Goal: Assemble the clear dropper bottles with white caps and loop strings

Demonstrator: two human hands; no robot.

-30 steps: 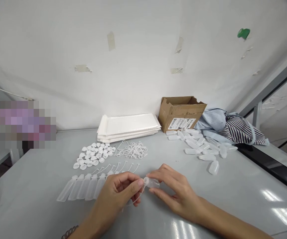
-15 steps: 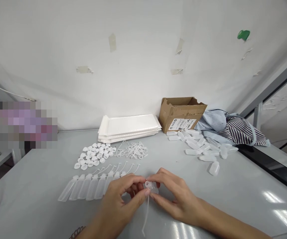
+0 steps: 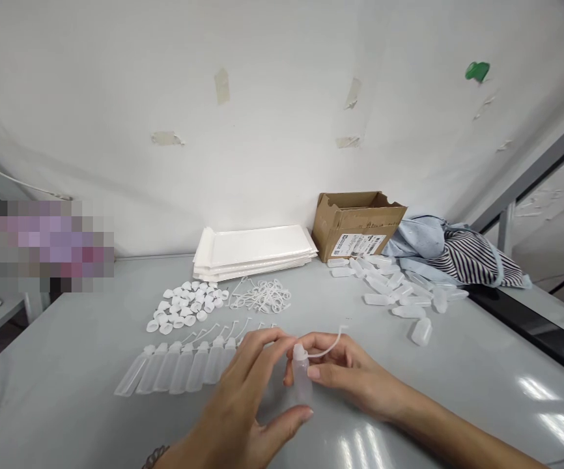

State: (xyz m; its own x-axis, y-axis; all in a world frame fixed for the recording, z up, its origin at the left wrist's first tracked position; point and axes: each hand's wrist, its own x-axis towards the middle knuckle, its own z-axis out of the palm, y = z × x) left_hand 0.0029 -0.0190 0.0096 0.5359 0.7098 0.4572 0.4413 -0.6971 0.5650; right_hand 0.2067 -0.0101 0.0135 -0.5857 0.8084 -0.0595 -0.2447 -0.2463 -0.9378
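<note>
A small translucent plastic squeeze bottle (image 3: 303,384) with a white nozzle cap stands nearly upright between my hands. From its neck a thin white strap (image 3: 329,345) curves up to the right. My right hand (image 3: 348,374) grips the bottle near its neck with thumb and fingers. Around its left side my left hand (image 3: 257,391) is spread, thumb well apart from the fingers; fingertips are close to the cap, and I cannot tell whether they touch it. Left of my hands lies a row of capped bottles (image 3: 177,371) with straps, partly hidden by my left hand.
White caps (image 3: 184,306) and a tangle of white straps (image 3: 262,296) lie mid-table. Loose uncapped bottles (image 3: 394,283) are scattered at right, before a cardboard box (image 3: 360,225). White padded envelopes (image 3: 257,247) are stacked by the wall; cloth (image 3: 462,251) and a black slab (image 3: 531,329) lie far right.
The bottle has turned from pointing its opening toward me to near upright, its strap swinging from hanging down to up-right. My left fingers have opened away from it.
</note>
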